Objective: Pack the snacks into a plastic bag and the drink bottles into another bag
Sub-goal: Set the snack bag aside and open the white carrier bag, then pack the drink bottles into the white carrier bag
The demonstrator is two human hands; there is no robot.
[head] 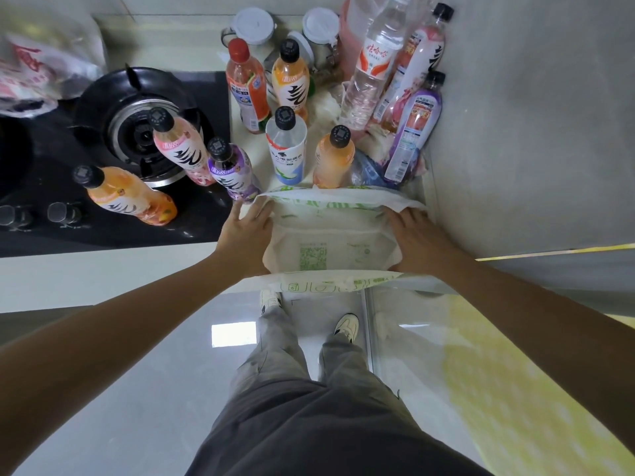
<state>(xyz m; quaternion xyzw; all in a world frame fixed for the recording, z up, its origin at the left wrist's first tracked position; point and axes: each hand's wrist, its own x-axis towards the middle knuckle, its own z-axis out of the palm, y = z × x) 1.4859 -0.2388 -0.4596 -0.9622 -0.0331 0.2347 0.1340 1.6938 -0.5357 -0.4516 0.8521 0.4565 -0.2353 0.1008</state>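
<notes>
A white plastic bag with green print [330,235] lies at the counter's front edge with its mouth spread wide and nothing visible inside. My left hand [245,231] presses on its left rim and my right hand [417,235] on its right rim. Behind the bag stand several drink bottles: an orange one [333,158], a white-labelled one [287,149], a purple one [233,170], a pink one [178,146] and a red-capped one [245,85]. More bottles [412,125] lean in a pink bag against the right wall.
A black gas hob [144,121] lies to the left with an orange bottle [123,195] on its glass. A white bag with red print [31,73] sits at the far left. Lidded jars [254,27] stand at the back. A grey wall [532,115] closes the right side.
</notes>
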